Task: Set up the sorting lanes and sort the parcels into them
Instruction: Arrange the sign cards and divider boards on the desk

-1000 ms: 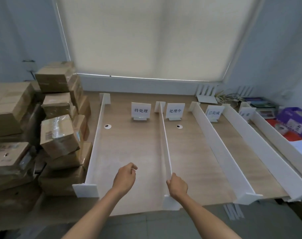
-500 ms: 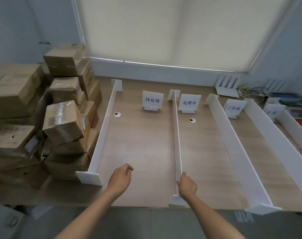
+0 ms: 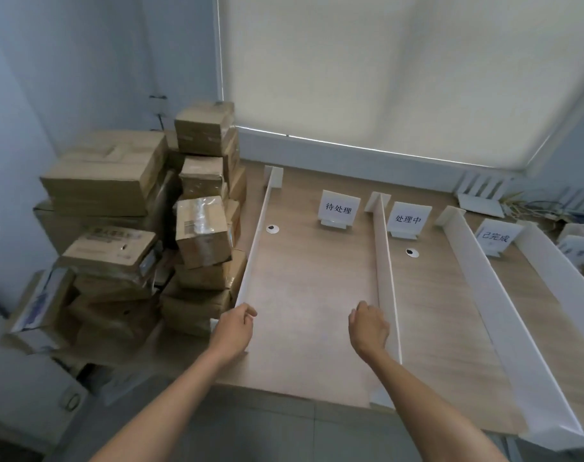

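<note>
Hands sit low over the wooden table (image 3: 310, 295), both loosely curled and holding nothing. The left hand (image 3: 234, 330) touches the near end of the left divider (image 3: 255, 243); the right hand (image 3: 368, 328) is just beside the middle divider (image 3: 385, 261). The dividers are thin, stiff white boards on small feet, so nudging them from low down probably keeps them straight. The parcels (image 3: 134, 235), taped brown cardboard boxes, are stacked just left of the left hand, none in a lane yet

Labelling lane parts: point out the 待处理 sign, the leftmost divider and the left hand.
待处理 sign (image 3: 339, 208): head view, centre of its white face.
Leftmost divider (image 3: 258, 240): head view, middle of its wall.
Left hand (image 3: 234, 330): head view, back of the hand.
</note>
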Tool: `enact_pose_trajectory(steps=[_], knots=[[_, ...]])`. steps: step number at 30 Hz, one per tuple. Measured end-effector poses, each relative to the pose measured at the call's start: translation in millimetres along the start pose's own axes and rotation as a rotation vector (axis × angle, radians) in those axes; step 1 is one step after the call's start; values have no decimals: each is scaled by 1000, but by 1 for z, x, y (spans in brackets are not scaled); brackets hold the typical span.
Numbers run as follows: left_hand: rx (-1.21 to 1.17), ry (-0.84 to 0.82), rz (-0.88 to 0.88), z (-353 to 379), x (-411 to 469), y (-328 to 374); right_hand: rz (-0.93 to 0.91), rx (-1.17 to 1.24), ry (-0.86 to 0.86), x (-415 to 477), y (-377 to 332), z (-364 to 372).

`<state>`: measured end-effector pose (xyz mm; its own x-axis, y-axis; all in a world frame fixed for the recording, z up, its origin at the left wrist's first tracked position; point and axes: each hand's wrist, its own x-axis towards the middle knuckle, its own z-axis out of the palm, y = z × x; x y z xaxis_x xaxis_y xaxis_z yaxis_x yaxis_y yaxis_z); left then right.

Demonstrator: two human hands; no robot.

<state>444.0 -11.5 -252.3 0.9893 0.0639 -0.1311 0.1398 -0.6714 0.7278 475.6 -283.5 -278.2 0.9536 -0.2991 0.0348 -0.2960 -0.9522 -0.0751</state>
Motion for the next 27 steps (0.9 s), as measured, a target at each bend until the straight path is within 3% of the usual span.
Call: enact_pose_trajectory(steps=[6,12,17,27], knots=[[-28,74,-43,-60,-13,-47,-147,110,-108,-35,-124,-5],[-35,135,-103,-86,-3,-81,-190,269,-301,-46,-201,9],[-37,156,-114,-102,35,-84,-155,312,-457,-18,-240,25],[15,89,-144,-122,104,-105,-115,300,-593,23,-272,62]])
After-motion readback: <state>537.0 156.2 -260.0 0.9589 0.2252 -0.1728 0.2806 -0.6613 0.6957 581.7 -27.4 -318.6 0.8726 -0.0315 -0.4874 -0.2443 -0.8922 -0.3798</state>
